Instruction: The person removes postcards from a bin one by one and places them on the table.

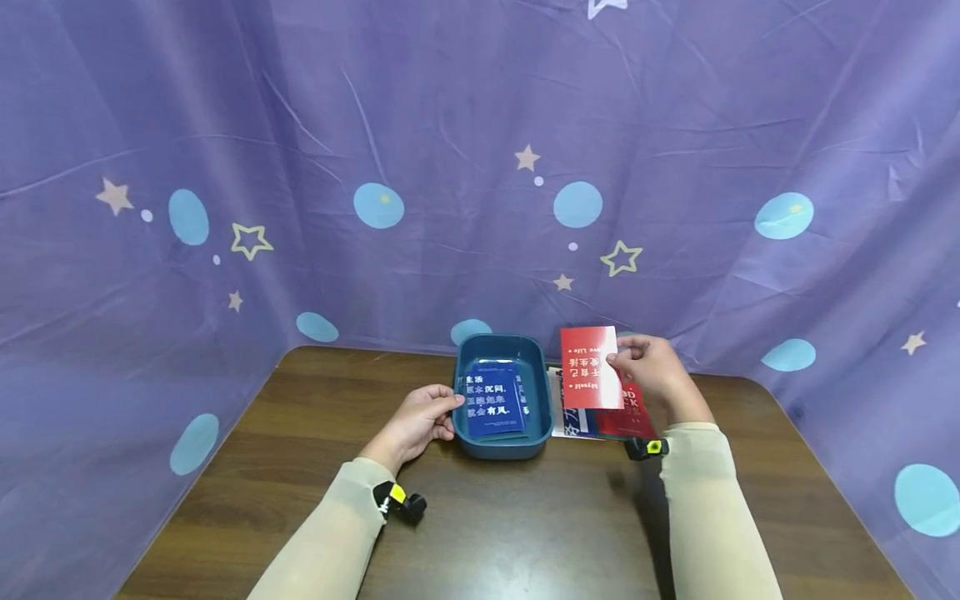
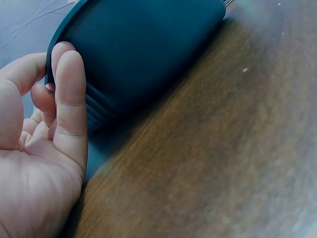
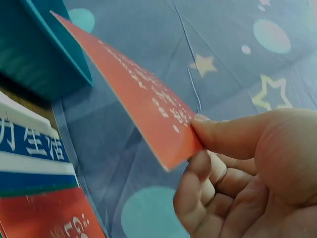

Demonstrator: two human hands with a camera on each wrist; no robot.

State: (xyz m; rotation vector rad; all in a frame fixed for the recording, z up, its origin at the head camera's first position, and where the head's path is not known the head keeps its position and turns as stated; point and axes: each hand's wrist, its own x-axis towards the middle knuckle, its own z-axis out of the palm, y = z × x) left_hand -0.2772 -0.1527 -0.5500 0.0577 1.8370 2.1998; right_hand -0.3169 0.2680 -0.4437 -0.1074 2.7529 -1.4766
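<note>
left hand (image 1: 417,423) pinches box (image 1: 501,451) rim, mid-frame, probably steadying it | right hand (image 1: 654,372) pinches red card (image 1: 587,367) edgewise, likely leaving its face clear | other cards (image 1: 633,421) right of centre

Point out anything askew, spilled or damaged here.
Nothing looks spilled or damaged. The loose cards on the table, right of the teal bin, look askew: they overlap at uneven angles rather than stacking squarely.
</note>
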